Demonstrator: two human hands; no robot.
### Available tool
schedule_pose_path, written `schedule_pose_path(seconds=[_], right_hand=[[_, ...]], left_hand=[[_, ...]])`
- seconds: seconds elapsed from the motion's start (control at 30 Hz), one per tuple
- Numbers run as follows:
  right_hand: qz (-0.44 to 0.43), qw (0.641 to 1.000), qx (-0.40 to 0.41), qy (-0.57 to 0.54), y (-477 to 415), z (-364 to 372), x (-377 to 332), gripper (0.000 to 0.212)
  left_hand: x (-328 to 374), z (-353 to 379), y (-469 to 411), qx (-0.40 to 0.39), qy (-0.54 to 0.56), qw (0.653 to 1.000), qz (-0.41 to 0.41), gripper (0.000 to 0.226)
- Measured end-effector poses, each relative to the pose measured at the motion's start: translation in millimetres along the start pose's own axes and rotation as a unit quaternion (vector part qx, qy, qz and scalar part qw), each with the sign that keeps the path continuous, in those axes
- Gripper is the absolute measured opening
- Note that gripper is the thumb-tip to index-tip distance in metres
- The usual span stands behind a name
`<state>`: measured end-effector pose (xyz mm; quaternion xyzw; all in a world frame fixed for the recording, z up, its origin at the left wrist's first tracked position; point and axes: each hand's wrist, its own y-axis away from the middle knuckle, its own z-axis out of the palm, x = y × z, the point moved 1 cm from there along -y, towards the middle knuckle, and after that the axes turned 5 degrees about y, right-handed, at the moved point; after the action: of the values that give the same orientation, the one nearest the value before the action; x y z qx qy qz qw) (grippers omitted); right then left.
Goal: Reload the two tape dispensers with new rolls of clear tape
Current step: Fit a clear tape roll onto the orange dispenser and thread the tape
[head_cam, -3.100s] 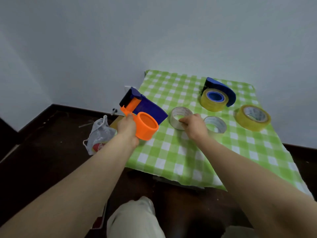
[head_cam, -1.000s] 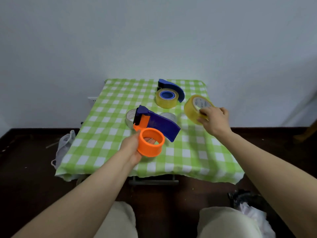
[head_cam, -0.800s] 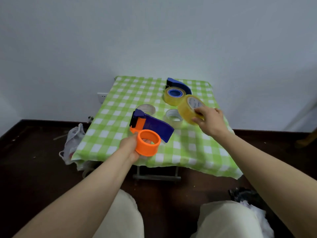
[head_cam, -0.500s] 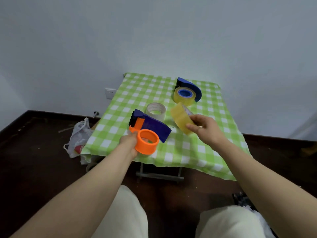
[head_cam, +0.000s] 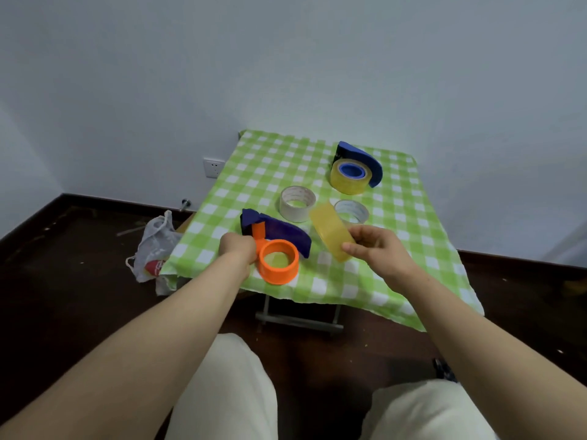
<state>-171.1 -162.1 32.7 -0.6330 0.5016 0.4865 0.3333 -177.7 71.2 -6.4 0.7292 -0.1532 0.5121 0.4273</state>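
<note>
My left hand point(head_cam: 239, 249) grips a blue tape dispenser point(head_cam: 279, 231) with a bare orange hub point(head_cam: 279, 261), held just above the table's front edge. Right of it, my right hand point(head_cam: 376, 247) holds a yellowish clear tape roll point(head_cam: 330, 230) on edge, tilted, close to the hub but apart from it. A second blue dispenser point(head_cam: 360, 160) stands at the back of the table with a yellowish roll point(head_cam: 349, 181) on its blue hub.
Two nearly spent tape cores lie mid-table, one white point(head_cam: 297, 208), one clear point(head_cam: 351, 211). The small table has a green checked cloth point(head_cam: 263, 166). A plastic bag point(head_cam: 152, 249) lies on the dark floor at left, below a wall socket point(head_cam: 212, 167).
My right hand picked the yellowish roll up from the table's right side and carried it left toward the orange hub. My left hand kept hold of the dispenser.
</note>
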Motion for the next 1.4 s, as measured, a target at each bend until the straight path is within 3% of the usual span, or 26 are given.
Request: schedule_pose_path(seconds=[0.17,0.3,0.4,0.53,0.63,0.77,0.9,1.07,1.13,1.23,1.4], right_hand=[[0.011,0.997,0.006,-0.073,11.6,-4.8,2.1,0.016],[0.028,0.991,0.001,-0.128,18.3,-6.1,1.0,0.014],[0.040,0.983,0.000,-0.180,22.6,-7.3,-4.5,0.016],[0.022,0.979,-0.018,-0.202,26.8,-7.2,-15.6,0.006],[-0.004,0.981,-0.067,-0.180,27.4,-0.9,-24.6,0.015],[-0.032,0.988,-0.108,-0.104,22.4,16.3,-35.7,0.010],[-0.023,0.992,-0.120,-0.018,13.5,31.8,-37.1,0.015],[-0.060,0.987,-0.095,0.114,7.1,43.1,-43.3,0.016],[-0.091,0.968,-0.077,0.220,1.0,48.8,-39.7,0.021],[-0.135,0.904,-0.088,0.395,-6.4,57.5,-33.7,0.032],[-0.185,0.841,-0.083,0.502,-9.2,73.6,-29.3,0.038]], left_hand=[[4.8,-3.9,12.2,0.004,0.026,0.999,0.019,0.019],[12.4,-4.3,26.7,0.012,-0.008,0.996,0.083,0.034],[12.8,-5.2,32.6,0.011,-0.014,0.994,0.112,0.019],[11.2,-7.4,34.5,-0.024,-0.086,0.986,0.144,0.036],[9.9,-7.8,28.3,-0.076,-0.139,0.973,0.166,0.045],[7.9,-11.4,27.4,-0.052,-0.179,0.965,0.186,0.047],[-12.0,-12.9,30.3,-0.081,-0.170,0.975,0.115,0.052],[-17.3,-13.4,24.9,-0.099,-0.147,0.978,0.112,0.032],[-17.5,-14.0,22.5,-0.102,-0.119,0.982,0.108,0.035],[-19.3,-17.0,18.8,-0.117,-0.065,0.987,0.089,0.037],[-15.4,-23.5,28.2,-0.123,0.132,0.983,-0.036,0.025]])
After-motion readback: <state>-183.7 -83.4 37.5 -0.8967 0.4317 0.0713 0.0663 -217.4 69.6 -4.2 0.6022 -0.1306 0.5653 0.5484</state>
